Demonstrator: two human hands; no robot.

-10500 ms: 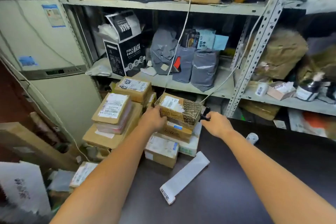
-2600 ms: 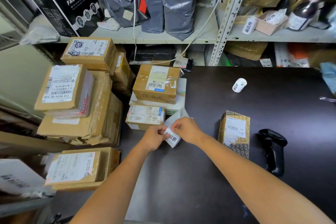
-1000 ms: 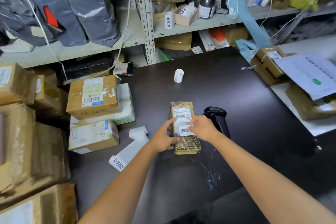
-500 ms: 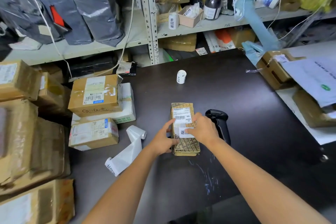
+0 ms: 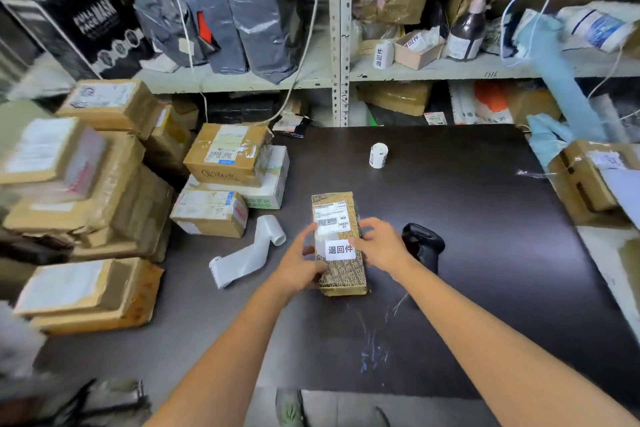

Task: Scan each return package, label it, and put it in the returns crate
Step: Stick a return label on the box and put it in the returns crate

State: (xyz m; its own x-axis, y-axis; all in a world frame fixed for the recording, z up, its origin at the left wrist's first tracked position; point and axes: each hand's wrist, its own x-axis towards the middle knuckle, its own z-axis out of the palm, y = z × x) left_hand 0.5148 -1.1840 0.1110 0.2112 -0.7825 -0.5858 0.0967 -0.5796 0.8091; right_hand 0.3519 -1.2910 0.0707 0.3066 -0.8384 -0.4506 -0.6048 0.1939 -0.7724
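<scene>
Right hand now off label, round package.

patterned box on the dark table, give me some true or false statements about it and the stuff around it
1. The left hand and right hand hold the patterned box by its sides. True.
2. The right hand holds a barcode reader. False: the scanner lies on the table, right of the box.
3. A white return sticker sits below the shipping label on the box. True.
4. A strip of labels lies on top of the box. False: the label strip lies on the table, left of it.
5. A small white roll stands beyond the box. True.
</scene>
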